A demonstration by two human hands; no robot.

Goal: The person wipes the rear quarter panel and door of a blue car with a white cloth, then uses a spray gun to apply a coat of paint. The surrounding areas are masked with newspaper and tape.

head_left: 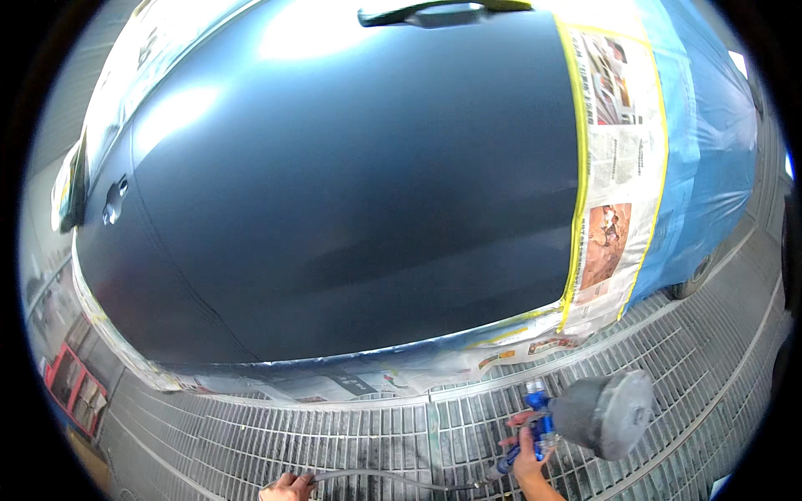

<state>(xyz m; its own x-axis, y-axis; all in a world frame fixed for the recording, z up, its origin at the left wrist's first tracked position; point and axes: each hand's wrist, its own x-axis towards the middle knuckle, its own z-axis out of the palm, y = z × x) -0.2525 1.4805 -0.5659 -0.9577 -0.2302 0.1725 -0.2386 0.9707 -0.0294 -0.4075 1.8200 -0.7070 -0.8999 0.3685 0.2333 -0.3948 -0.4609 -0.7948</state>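
Observation:
At the lower right my right hand is closed round the handle of a blue spray gun. The gun carries a large dark grey paint cup, tilted to the right. From the handle a grey air hose runs left along the lower edge to my left hand, whose fingers are wrapped round it. Beyond both hands stands a dark blue-black car door panel, smooth, with bright reflections at its upper left. The gun is apart from the panel, near its lower right corner.
Newspaper masking with yellow tape borders the panel on the right. Blue plastic sheeting covers the car beyond it. A door handle sticks out at the top. Metal floor grating lies below, and a red rack stands far left.

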